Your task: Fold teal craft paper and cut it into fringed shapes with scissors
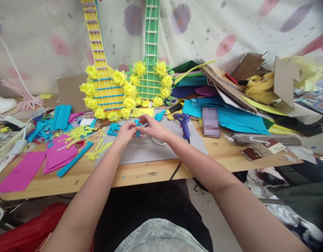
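My left hand (126, 133) and my right hand (153, 127) meet over a grey cutting mat (142, 150) on the wooden table (140, 173). Both pinch a small piece of blue foam paper (138, 128), fingers closed on it. A roll of clear tape (159, 141) lies just under my right wrist. More blue foam scraps (113, 128) lie left of my hands. Behind them lean a yellow paper guitar (105, 91) and a green paper guitar (151, 82), each ringed with yellow paper flowers.
A purple glue gun (184, 125) stands right of my hands, its cord running off the table's front edge. Pink and blue foam sheets (57, 154) and yellow shreds cover the left side. Stacked coloured sheets and cardboard (229, 87) fill the right.
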`<state>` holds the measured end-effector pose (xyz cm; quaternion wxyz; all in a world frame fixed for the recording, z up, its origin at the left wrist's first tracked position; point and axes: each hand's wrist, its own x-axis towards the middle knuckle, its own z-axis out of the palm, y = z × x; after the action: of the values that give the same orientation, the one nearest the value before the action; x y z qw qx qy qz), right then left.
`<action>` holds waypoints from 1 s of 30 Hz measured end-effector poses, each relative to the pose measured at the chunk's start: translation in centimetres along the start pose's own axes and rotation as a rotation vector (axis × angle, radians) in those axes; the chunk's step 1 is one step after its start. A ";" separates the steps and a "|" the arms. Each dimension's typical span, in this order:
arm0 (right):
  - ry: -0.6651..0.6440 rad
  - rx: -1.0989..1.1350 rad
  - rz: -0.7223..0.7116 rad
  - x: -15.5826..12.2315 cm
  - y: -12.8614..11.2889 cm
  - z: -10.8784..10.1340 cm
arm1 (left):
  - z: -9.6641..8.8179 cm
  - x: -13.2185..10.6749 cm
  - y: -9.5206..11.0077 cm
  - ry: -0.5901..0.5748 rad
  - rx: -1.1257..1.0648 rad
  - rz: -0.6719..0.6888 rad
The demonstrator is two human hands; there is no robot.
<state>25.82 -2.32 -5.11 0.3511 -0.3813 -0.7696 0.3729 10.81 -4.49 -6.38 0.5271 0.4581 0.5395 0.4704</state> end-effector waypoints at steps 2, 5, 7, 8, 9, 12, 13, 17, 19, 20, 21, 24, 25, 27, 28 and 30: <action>-0.080 0.234 0.126 1.1 0.8 0.7 | -0.1 0.0 0.4 -0.012 0.047 -0.024; -0.096 0.459 0.261 1.6 1.6 1.0 | -0.5 0.1 0.7 -0.049 0.099 -0.083; -0.082 0.488 0.318 1.6 1.8 0.9 | -0.6 0.1 0.7 -0.075 0.132 -0.112; -0.069 0.467 0.330 1.5 1.9 0.8 | -0.6 0.2 0.6 -0.091 0.150 -0.118; -0.057 0.430 0.333 1.5 1.9 0.7 | -0.6 0.2 0.6 -0.109 0.164 -0.122; -0.013 0.306 0.309 1.4 2.2 0.5 | -0.3 0.2 0.6 -0.155 0.131 -0.128; 0.008 0.279 0.300 1.5 2.3 0.4 | -0.2 0.2 0.6 -0.154 0.098 -0.134; 0.175 0.264 0.305 1.8 2.5 0.6 | 0.4 0.2 1.0 -0.086 -0.028 -0.172; 0.272 0.297 0.338 1.9 2.5 0.9 | 0.6 0.2 1.1 -0.040 -0.071 -0.188; 0.309 0.318 0.354 2.0 2.6 1.1 | 0.6 0.3 1.1 -0.016 -0.085 -0.192; 0.336 0.337 0.367 2.1 2.6 1.3 | 0.6 0.3 1.2 0.002 -0.092 -0.193; 0.335 0.401 0.396 2.2 2.5 1.6 | 0.3 0.5 1.4 0.023 -0.057 -0.196; 0.312 0.430 0.404 2.2 2.5 1.6 | 0.1 0.5 1.5 0.020 -0.032 -0.198; 0.233 0.493 0.405 2.1 2.2 1.3 | -0.2 0.5 1.7 0.002 0.016 -0.200; 0.184 0.514 0.394 2.1 2.1 1.1 | -0.4 0.5 1.8 -0.015 0.036 -0.200; 0.086 0.517 0.361 2.0 1.8 0.6 | -0.6 0.4 2.0 -0.064 0.070 -0.209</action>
<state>24.94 -0.02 -6.38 0.3966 -0.4255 -0.5536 0.5959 10.16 -3.80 -4.48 0.5740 0.4322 0.5832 0.3790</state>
